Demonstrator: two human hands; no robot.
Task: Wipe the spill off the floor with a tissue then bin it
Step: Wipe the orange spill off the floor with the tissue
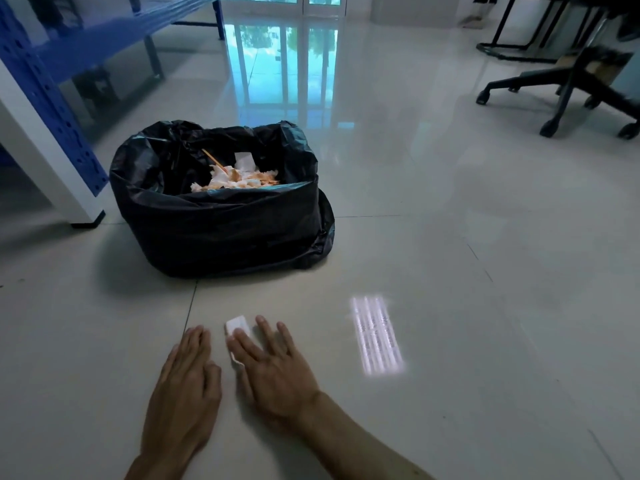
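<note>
The tissue (238,329) is a small white folded pad lying flat on the pale glossy floor (450,237), near the bottom centre of the view. Its far end shows clean and squarish; the near part is hidden under the right hand (273,365), whose fingers (242,342) lie spread and flat on top of it, pressing it down rather than pinching it. The left hand (187,382) rests palm-down on the tile just to the left of the tissue, fingers together and holding nothing. No spill can be made out around the pad.

Beyond the hands, farther and slightly left, stands the bin (221,216), lined with a black bag and holding crumpled white and orange-stained paper. A blue metal rack (52,98) rises at far left with a white leg (52,161) beside the bin. Black chair bases on castors (561,98) sit at far right. A bright striped reflection (375,336) lies on the tile to the right of the hands.
</note>
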